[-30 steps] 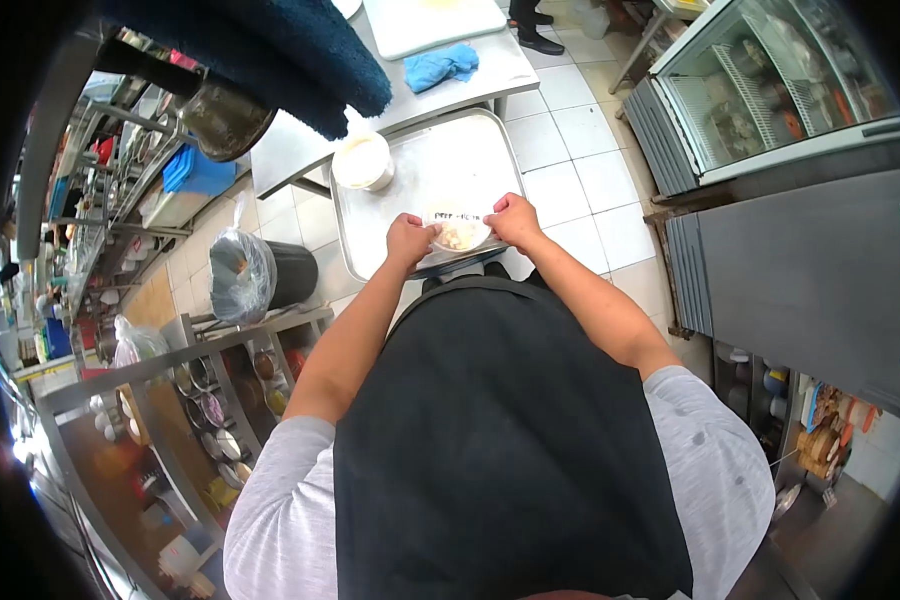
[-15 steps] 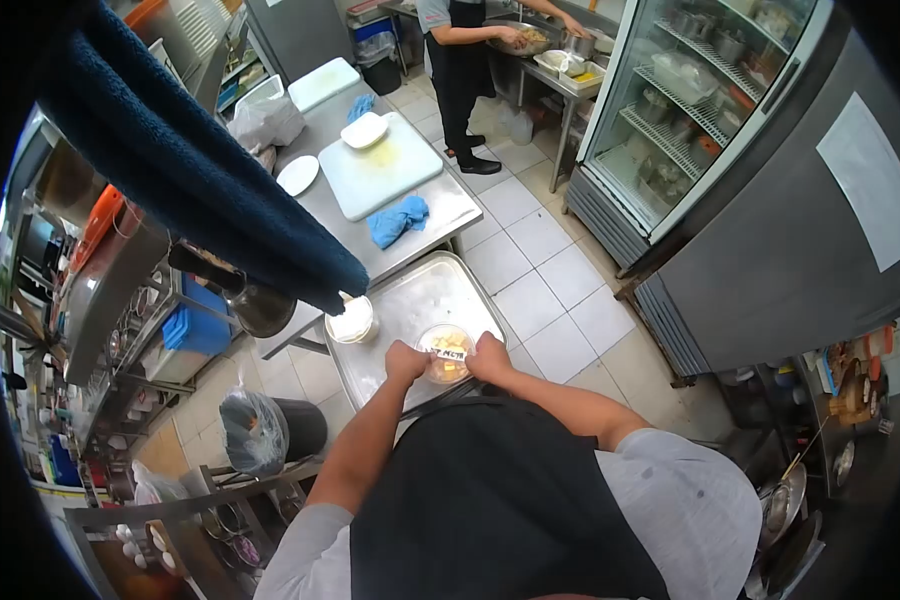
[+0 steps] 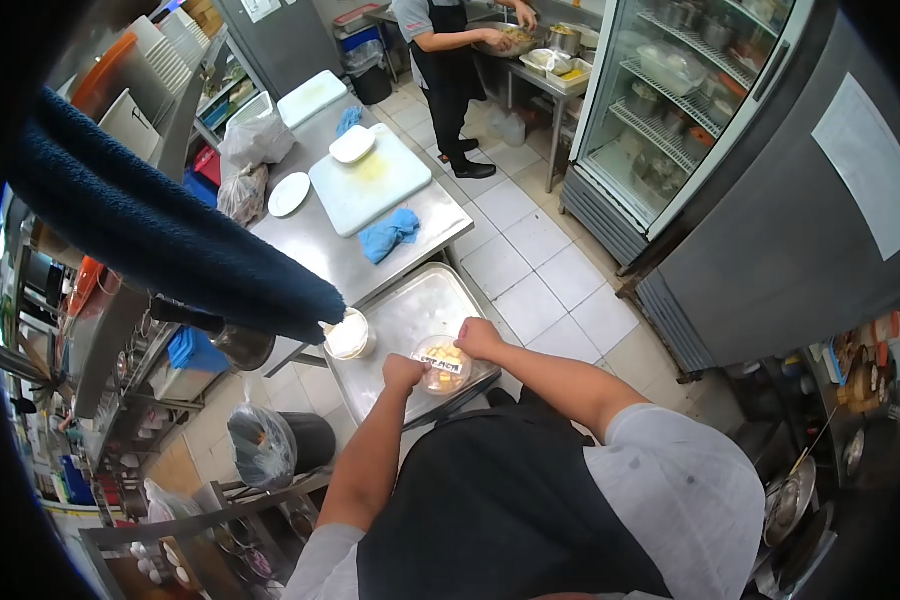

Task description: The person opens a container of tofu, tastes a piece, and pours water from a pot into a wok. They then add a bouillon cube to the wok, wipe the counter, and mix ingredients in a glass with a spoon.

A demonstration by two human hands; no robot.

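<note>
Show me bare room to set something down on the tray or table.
Tray: the stretch beyond the labelled container, right of the white tub. Table: the patch between the round white plate and nearer blue cloth. Crowded: the tray's near end, where left hand and right hand flank the container.

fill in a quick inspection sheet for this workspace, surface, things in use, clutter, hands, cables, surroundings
Surface: metal tray, standing beside a steel table.
Job's things: round see-through container with pale pieces inside and a lettered label; white tub near the tray's far-left corner.
Clutter: blue cloth and cutting board on the table, a white dish on the board.
Hands: left hand and right hand at opposite sides of the container; exact grip unclear.
Cables: nothing seen.
Surroundings: glass-door fridge, lined bin, hanging dark towel, another person.
</note>
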